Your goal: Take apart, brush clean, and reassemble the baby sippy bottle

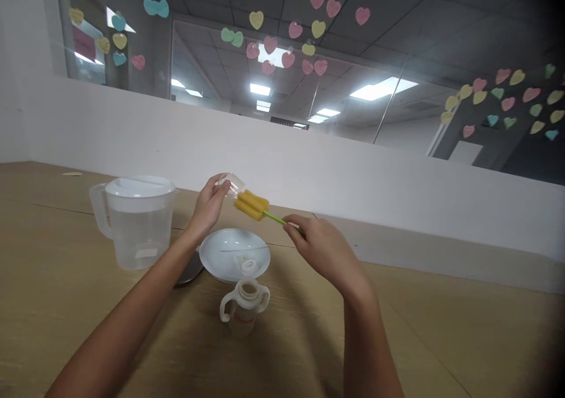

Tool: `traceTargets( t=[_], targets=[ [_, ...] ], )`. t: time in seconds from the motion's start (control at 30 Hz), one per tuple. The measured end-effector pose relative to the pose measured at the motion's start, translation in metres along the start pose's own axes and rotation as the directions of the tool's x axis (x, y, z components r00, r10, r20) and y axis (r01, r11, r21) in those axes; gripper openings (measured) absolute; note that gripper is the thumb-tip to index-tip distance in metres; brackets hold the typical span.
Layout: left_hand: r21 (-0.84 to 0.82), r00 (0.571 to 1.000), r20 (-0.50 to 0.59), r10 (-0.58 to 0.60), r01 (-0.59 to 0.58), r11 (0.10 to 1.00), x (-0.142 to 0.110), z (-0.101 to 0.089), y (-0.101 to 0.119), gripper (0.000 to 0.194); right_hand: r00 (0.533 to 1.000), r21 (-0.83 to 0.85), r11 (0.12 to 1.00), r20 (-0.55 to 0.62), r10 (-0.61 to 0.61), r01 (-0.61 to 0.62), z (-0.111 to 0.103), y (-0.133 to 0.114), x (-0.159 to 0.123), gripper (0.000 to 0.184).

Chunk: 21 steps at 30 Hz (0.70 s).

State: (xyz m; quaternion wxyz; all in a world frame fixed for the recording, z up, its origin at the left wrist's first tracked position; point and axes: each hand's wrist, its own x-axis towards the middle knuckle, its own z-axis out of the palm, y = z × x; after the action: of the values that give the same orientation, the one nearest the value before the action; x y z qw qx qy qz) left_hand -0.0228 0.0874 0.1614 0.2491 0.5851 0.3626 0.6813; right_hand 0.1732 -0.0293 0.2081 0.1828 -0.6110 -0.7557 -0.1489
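My right hand [324,248] grips the green handle of a bottle brush with a yellow sponge head [251,204]. A small clear plastic cap [233,184], tilted toward the brush, is held in the fingers of my left hand [209,201]. The sponge head is close to the cap's rim; I cannot tell whether they touch. Below my hands stands a white bowl [225,248] with a small white ring-shaped piece [248,265] in it. In front of the bowl, a baby bottle [243,312] with two handles stands upright, its mouth uncovered.
A translucent lidded pitcher [141,233] stands at the left on the wooden table [424,333]. Partly behind my left forearm lies a dark round flat object [190,270]. A white wall [304,165] with a window above, dotted with heart-shaped sticky notes, bounds the table's back.
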Motion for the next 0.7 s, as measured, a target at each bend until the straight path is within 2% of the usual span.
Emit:
traceTargets(
  t=[0.07,0.17,0.3,0.37,0.47,0.53,0.63,0.7],
  targets=[
    [-0.100,0.997,-0.002,-0.078,0.077,0.992,-0.002,0.003,0.004,0.050,0.998,0.000,1.000,-0.058,0.013,-0.013,-0.001,-0.008,0.000,0.029],
    [-0.154,0.988,0.036,-0.148,0.152,0.976,-0.005,0.004,0.008,0.052,0.996,0.017,1.000,-0.092,-0.006,0.008,0.000,-0.015,0.003,0.029],
    [-0.241,0.959,0.259,-0.115,0.179,0.954,-0.006,-0.002,0.016,0.051,0.984,0.192,0.968,-0.116,-0.139,0.159,0.003,-0.011,0.006,0.031],
    [-0.216,0.952,0.299,-0.069,0.138,0.967,-0.007,-0.007,0.022,0.049,0.981,0.242,0.953,-0.109,-0.159,0.182,0.003,-0.007,0.006,0.033],
    [-0.069,0.952,0.305,0.038,-0.018,0.997,-0.009,-0.016,0.033,0.048,0.985,0.270,0.947,-0.066,-0.161,0.173,0.003,-0.004,0.007,0.038],
    [0.105,0.962,0.255,0.097,-0.127,0.986,-0.011,-0.022,0.041,0.051,0.987,0.266,0.951,-0.061,-0.149,0.160,0.005,-0.005,0.009,0.037],
    [0.400,0.975,0.134,0.175,-0.215,0.891,-0.011,-0.030,0.049,0.050,0.992,0.205,0.972,-0.067,-0.108,0.119,0.009,-0.008,0.012,0.033],
    [0.553,0.971,0.127,0.205,-0.241,0.797,-0.008,-0.038,0.048,0.048,0.997,0.130,0.989,-0.041,-0.065,0.070,0.012,-0.009,0.014,0.032]
  ],
)
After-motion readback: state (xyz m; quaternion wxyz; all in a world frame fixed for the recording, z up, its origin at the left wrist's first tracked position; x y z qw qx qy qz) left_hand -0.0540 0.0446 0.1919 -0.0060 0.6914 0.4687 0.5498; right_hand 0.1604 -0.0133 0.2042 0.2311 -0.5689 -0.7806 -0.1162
